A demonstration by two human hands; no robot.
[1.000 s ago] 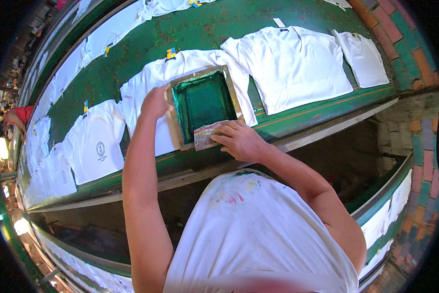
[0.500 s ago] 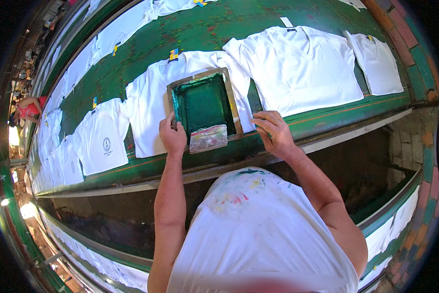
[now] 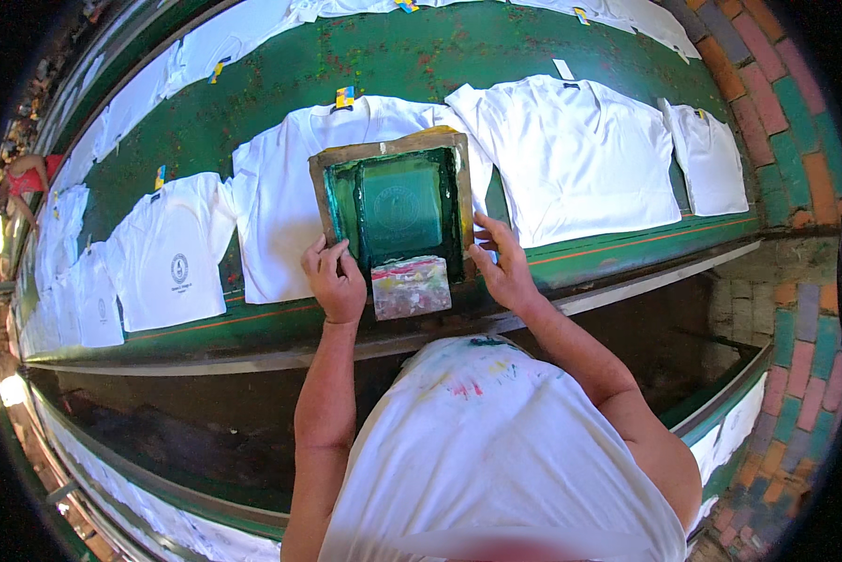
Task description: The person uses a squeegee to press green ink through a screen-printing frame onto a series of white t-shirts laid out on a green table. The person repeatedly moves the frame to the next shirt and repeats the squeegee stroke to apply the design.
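A wooden screen printing frame (image 3: 322, 199) with green mesh and a faint round design is held tilted over a white T-shirt (image 3: 276, 206). My left hand (image 3: 337, 281) is closed on its lower left edge. At the right edge my right hand (image 3: 503, 258) grips the frame with its fingertips. A pale, paint-smeared flat piece (image 3: 412, 288) lies across the frame's near edge; whether it is a squeegee I cannot tell. The frame hides the middle of the shirt beneath.
Left of the frame lies a shirt with a dark round print (image 3: 173, 253). A blank white shirt (image 3: 585, 164) and a partly folded one (image 3: 705, 159) lie to the right on the long green table (image 3: 421, 61). A person in red (image 3: 26, 183) is far left.
The frame has turned slightly and its far edge looks raised; the round design now shows in the mesh. My right hand has come from beside the frame onto its right edge.
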